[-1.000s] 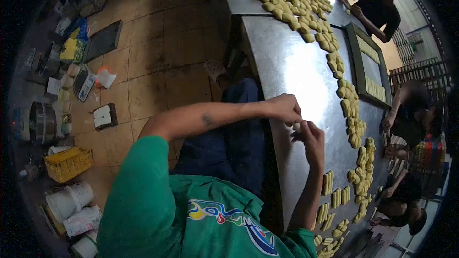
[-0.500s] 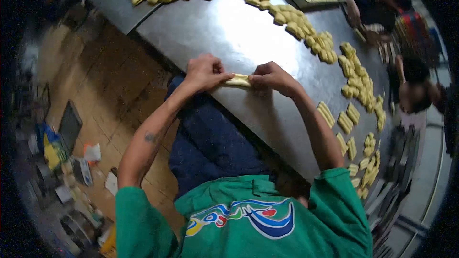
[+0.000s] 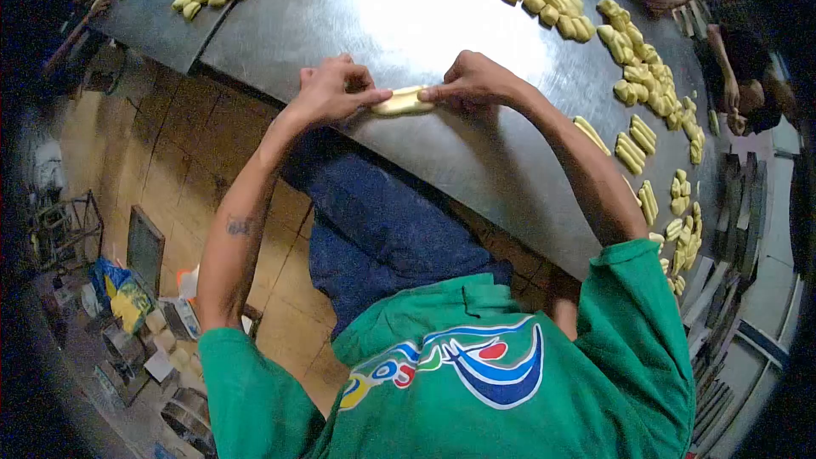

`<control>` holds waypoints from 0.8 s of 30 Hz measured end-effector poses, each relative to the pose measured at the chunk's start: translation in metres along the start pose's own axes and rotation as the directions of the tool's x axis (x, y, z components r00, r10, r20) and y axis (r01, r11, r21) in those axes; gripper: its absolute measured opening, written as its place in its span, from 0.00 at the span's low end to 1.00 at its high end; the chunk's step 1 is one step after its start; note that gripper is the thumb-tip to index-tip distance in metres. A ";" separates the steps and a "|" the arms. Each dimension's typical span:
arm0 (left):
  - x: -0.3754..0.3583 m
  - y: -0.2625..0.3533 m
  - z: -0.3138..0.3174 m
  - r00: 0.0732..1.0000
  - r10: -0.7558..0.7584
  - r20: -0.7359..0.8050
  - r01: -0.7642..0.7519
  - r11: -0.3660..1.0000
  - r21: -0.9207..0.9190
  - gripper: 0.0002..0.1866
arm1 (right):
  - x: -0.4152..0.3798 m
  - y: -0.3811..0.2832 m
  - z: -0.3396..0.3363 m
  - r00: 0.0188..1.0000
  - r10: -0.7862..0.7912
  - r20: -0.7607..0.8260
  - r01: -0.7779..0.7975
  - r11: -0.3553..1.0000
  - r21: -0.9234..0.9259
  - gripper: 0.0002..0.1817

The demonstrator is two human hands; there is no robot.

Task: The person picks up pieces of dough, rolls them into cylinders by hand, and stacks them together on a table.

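A pale yellow piece of dough lies near the front edge of the metal table, stretched between my two hands. My left hand pinches its left end between thumb and fingers. At the right end, my right hand grips it with the thumb on top and the fingers curled behind. The middle of the dough shows a lengthwise fold; its ends are partly hidden by my fingers.
Dough lumps curve across the table's back and right side. Ridged dough strips lie right of my right arm. Co-workers' hands and arms show at the upper right. Metal trays stand at the right; clutter lies at lower left.
The view has shifted, so the table and dough lumps appear higher in the frame. Both hands still hold the dough, which now looks slightly longer and more tilted. A co-worker's arm has moved.
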State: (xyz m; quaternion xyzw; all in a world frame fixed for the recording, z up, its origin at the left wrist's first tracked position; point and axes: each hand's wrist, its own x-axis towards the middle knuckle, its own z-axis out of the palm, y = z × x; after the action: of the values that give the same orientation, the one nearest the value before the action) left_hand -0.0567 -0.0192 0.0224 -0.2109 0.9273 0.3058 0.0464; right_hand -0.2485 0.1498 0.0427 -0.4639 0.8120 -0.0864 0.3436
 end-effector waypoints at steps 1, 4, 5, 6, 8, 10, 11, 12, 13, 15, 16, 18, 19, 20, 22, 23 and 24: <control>0.001 0.001 0.000 1.000 0.005 -0.007 -0.005 1.000 0.000 0.27 | 0.000 0.006 -0.001 0.981 -0.188 0.051 0.182 0.979 0.095 0.38; -0.002 0.005 0.011 0.991 0.033 -0.133 -0.019 0.994 0.106 0.29 | 0.006 0.005 0.010 0.981 -0.191 -0.042 0.184 0.973 -0.141 0.45; 0.003 0.006 0.009 0.992 0.027 -0.127 -0.013 0.994 0.105 0.29 | 0.010 0.003 0.011 0.981 -0.171 -0.094 0.146 0.963 -0.227 0.46; 0.009 0.011 0.004 0.995 -0.092 -0.038 0.095 0.992 0.078 0.29 | 0.010 -0.003 0.007 0.988 -0.129 -0.090 0.103 0.963 -0.247 0.48; 0.012 0.019 0.003 0.974 -0.225 0.020 0.223 0.973 0.057 0.26 | 0.013 -0.013 0.006 0.993 -0.073 -0.098 0.049 0.973 -0.226 0.47; 0.013 0.025 0.003 0.975 -0.222 0.011 0.220 0.971 0.092 0.25 | 0.016 -0.018 0.014 0.988 -0.020 -0.156 -0.015 0.974 -0.226 0.44; 0.011 0.027 0.005 0.976 -0.218 -0.008 0.217 0.968 0.127 0.24 | 0.015 -0.015 0.017 0.989 -0.018 -0.144 -0.015 0.974 -0.226 0.44; 0.006 0.022 0.010 0.975 -0.223 0.006 0.220 0.967 0.126 0.24 | 0.011 -0.009 0.018 0.995 0.044 -0.092 -0.060 0.982 -0.181 0.44; 0.004 0.011 0.013 0.986 -0.164 0.015 0.162 0.983 0.085 0.24 | 0.011 -0.005 0.011 0.994 0.095 -0.058 -0.102 0.984 -0.144 0.43; 0.004 -0.013 0.014 0.995 0.007 -0.101 -0.001 0.998 0.059 0.23 | 0.013 0.010 0.000 0.997 -0.013 0.072 0.015 1.000 -0.024 0.43; 0.004 -0.004 0.010 0.988 -0.029 -0.149 0.041 0.996 0.078 0.23 | 0.014 0.006 -0.003 0.997 0.061 0.041 -0.061 0.998 -0.005 0.44; 0.005 0.006 0.012 0.981 -0.079 -0.176 0.094 0.992 0.078 0.23 | 0.012 -0.010 0.006 0.988 0.117 -0.097 -0.128 0.985 -0.117 0.46; 0.008 0.007 0.014 0.981 -0.118 -0.157 0.130 0.989 0.068 0.22 | 0.007 -0.019 0.013 0.976 0.076 -0.203 -0.127 0.959 -0.252 0.47; 0.006 0.007 0.017 0.980 -0.151 -0.132 0.161 0.985 0.066 0.22 | 0.013 -0.012 0.017 0.980 0.105 -0.171 -0.134 0.976 -0.172 0.48; 0.000 0.002 0.019 0.984 -0.138 -0.116 0.142 0.989 0.031 0.22 | 0.012 -0.003 0.015 0.985 0.131 -0.114 -0.143 0.984 -0.104 0.45; 0.001 0.000 0.014 0.985 -0.119 -0.124 0.120 0.993 -0.003 0.22 | 0.013 0.002 0.012 0.989 0.107 -0.097 -0.116 0.989 -0.088 0.45; -0.002 0.004 0.009 0.988 -0.121 -0.097 0.120 0.993 -0.011 0.22 | 0.012 0.012 0.009 0.998 -0.006 -0.068 0.001 0.998 -0.061 0.44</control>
State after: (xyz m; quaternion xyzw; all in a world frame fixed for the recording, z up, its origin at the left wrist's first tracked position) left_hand -0.0568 -0.0099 0.0180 -0.2815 0.9131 0.2942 0.0187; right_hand -0.2552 0.1480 0.0250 -0.4724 0.8247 -0.0780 0.3011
